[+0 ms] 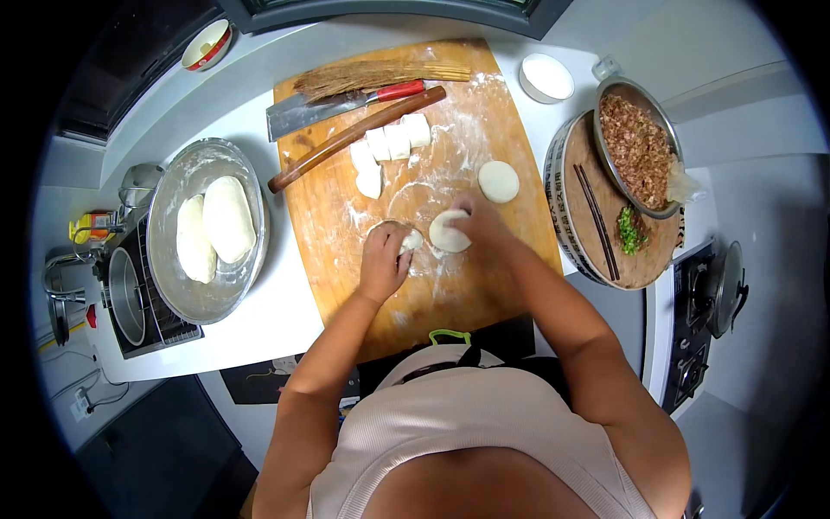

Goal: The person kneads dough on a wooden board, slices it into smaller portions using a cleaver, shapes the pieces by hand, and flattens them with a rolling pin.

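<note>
On the floured wooden board [346, 285], my left hand [383, 257] is curled over a small lump of dough [411, 241], part of which shows beside the fingers. My right hand [481, 227] is at the right edge of a flattened dough round [449, 231], its fingers blurred; their hold on it is unclear. A second dough round [499, 182] lies flat just above the right hand. Several cut dough pieces [398, 141] lie in a row farther up the board, below a wooden rolling pin [354, 138].
A cleaver [316, 114] and a straw brush [372, 78] lie at the board's top. Left is a metal basin [164, 251] with two dough logs [229, 219]. Right are a bowl of minced filling [635, 143], chopsticks [596, 222], chopped greens [631, 231] and a white bowl [546, 79].
</note>
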